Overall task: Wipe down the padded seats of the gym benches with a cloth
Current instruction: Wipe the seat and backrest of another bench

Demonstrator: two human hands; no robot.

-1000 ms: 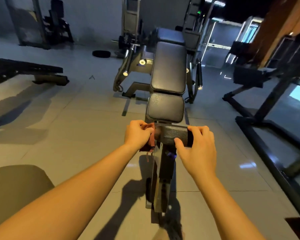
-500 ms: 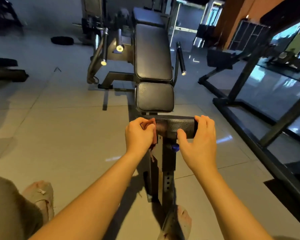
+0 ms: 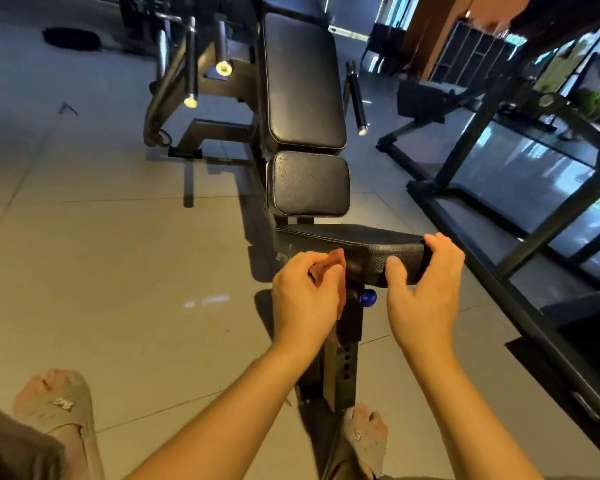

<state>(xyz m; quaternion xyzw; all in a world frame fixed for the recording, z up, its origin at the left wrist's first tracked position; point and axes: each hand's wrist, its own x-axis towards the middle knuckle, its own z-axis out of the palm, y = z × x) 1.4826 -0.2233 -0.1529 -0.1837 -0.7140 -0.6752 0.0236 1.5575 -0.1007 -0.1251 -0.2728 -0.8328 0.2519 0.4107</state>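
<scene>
View has dropped and closed in since the earlier frame. Both grips have stayed on the front pad [image 3: 354, 239]. Left grip [image 3: 305, 292] is clenched round the cloth [image 3: 336, 260], at the pad's left end. Right grip [image 3: 426, 289] grasps the pad's right end. The pad's long axis runs left-right, so the stroke likely goes rightward. Beyond the pad: seat pad [image 3: 309, 183], then back pad [image 3: 302, 81], presumably next.

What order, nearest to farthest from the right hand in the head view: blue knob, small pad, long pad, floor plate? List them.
From the right hand:
1. blue knob, just left of it
2. small pad, ahead
3. long pad, beyond that
4. floor plate, far back left
</scene>
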